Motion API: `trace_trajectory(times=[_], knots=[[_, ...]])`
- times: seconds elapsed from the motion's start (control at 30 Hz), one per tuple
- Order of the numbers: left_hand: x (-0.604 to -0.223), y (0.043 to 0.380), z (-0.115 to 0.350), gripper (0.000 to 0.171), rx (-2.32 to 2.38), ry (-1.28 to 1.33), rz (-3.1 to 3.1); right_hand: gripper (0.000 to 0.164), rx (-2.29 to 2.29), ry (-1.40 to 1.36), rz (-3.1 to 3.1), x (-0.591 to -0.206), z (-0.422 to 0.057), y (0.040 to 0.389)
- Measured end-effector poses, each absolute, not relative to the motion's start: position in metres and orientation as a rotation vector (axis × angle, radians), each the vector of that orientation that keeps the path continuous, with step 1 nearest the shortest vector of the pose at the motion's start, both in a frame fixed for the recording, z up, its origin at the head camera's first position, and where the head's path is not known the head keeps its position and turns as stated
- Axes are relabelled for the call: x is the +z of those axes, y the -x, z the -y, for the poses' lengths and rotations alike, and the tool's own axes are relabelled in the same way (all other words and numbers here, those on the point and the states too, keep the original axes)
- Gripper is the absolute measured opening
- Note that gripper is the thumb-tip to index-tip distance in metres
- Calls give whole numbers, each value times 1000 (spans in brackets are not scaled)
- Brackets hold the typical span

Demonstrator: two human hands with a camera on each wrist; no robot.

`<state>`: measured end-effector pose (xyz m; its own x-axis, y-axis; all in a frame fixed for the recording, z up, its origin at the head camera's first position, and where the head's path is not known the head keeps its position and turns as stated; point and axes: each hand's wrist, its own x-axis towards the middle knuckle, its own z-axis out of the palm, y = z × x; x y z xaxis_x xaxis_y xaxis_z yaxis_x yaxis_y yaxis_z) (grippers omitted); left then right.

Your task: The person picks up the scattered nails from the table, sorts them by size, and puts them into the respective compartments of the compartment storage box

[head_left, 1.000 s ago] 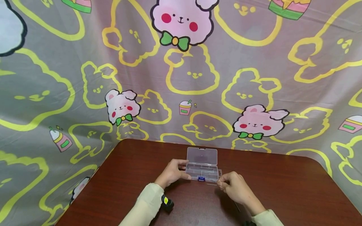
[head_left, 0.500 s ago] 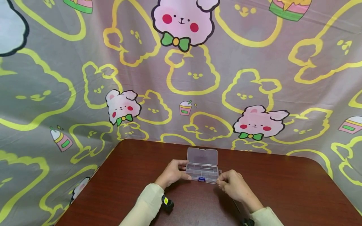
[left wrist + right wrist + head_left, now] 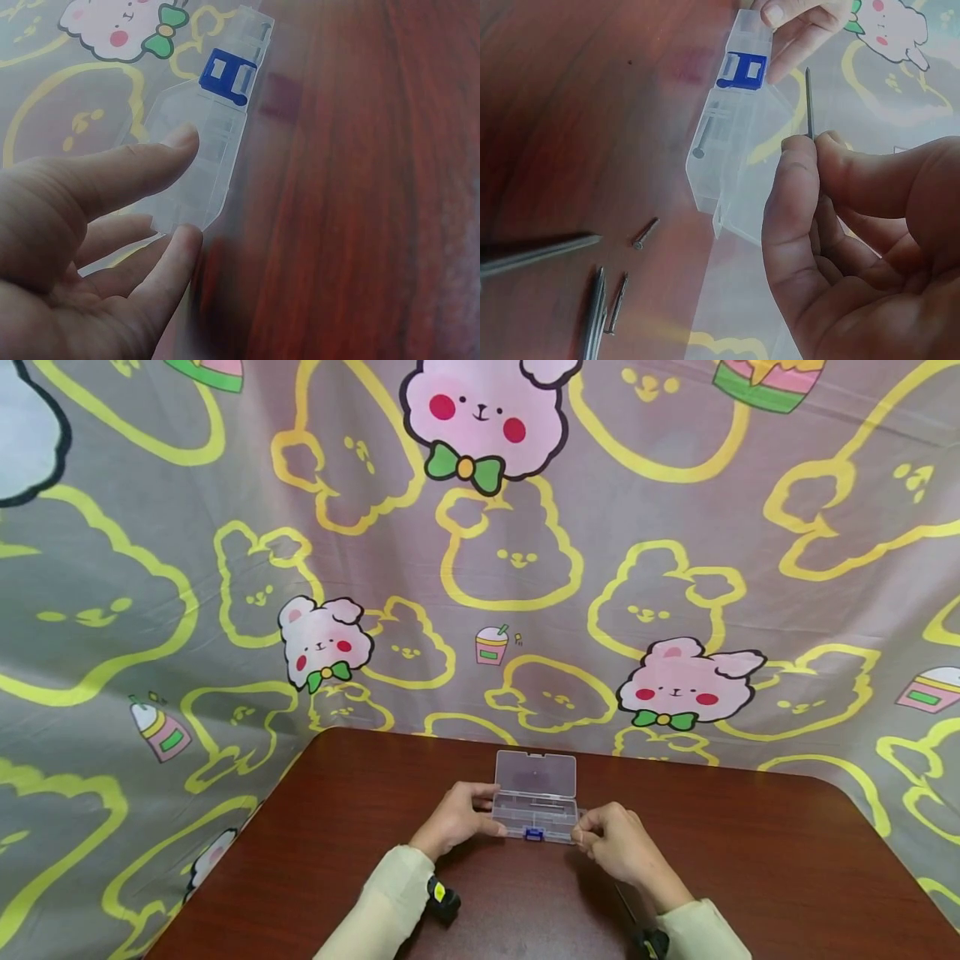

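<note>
A clear plastic divided box [image 3: 513, 822] with a blue latch [image 3: 534, 835] stands on the table, its lid [image 3: 536, 774] raised at the back. My left hand [image 3: 457, 818] grips the box's left end, thumb at the front and fingers round the side. My right hand [image 3: 618, 843] is at the front right corner. Thumb and forefinger pinch a thin nail [image 3: 809, 105], its point sticking out beyond the fingertips, in the right wrist view. Through the box wall another nail [image 3: 707, 133] shows inside. In the head view the pinched nail is too small to make out.
Several loose nails lie on the brown table [image 3: 360, 793] under my right wrist, among them a small nail [image 3: 645, 234] and a thick nail [image 3: 540, 255]. A patterned cloth [image 3: 517, 635] hangs behind the table. Each wrist wears a black camera [image 3: 444, 900].
My right hand has moved slightly up and away from the front edge with the pinched nail, which showed in front of the box one second ago. My left hand has stayed put.
</note>
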<state>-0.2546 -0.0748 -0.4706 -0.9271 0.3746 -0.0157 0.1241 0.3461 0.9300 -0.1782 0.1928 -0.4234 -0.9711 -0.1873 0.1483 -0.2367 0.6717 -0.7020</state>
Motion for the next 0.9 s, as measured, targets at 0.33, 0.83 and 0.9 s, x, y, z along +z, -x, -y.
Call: trace_trajectory(times=[0.33,0.83,0.9], knots=[[-470,255,75,71,1613,-422,-2380,33,1184,-334,2825,-423,-190,184],[-471,255,74,71,1622,-434,-2380,28,1200,-265,2833,-427,-189,191],[-471,255,74,71,1623,-435,-2381,29,1193,-258,2836,-427,-189,192]])
